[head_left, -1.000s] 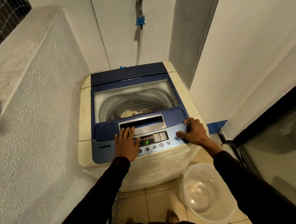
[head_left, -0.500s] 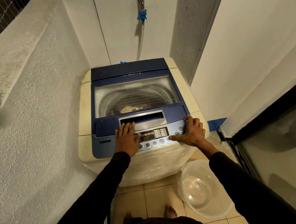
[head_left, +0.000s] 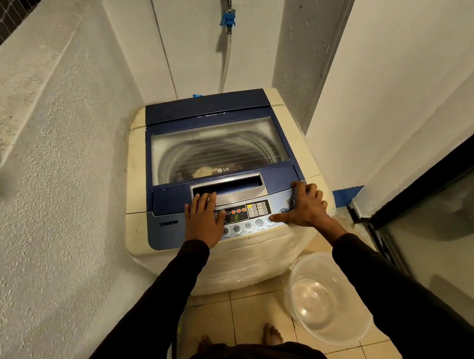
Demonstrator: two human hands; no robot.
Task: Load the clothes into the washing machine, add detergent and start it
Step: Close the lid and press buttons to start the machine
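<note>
A cream and blue top-loading washing machine stands in a narrow corner with its glass lid closed. Pale clothes show through the glass at the bottom of the drum. The control panel is lit and shows a green "F". My left hand lies flat on the left part of the panel, fingers straight and reaching the lid handle. My right hand rests on the panel's right end, its thumb stretched left onto a button in the bottom row.
A clear plastic basin sits on the tiled floor at the machine's right front corner. Rough walls close in on the left and right. A tap with a blue fitting and hose hangs behind the machine. A dark glass door is at right.
My right thumb has slid left along the panel's lower button row. The left hand stays flat on the panel. The view has shifted slightly.
</note>
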